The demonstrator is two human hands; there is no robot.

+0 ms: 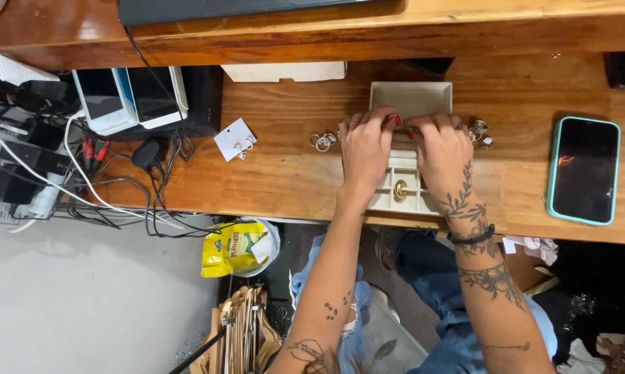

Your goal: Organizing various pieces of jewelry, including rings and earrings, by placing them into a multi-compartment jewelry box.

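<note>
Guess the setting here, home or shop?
Likely a small jewellery sales or packing desk: both hands, left hand and right hand, in a cream compartmented jewellery box, a white earring card, loose silver rings.

Both hands rest on a small cream jewellery box [409,97] sitting near the front edge of the wooden desk [284,173]. The left hand [365,152] and right hand [442,154] lie side by side, fingertips curled at the hinge line under the raised lid. A gold ring [400,190] sits in a front compartment between the wrists. Loose rings [322,141] lie just left of the box; a teal-cased phone [584,170] lies toward the desk's right end.
</note>
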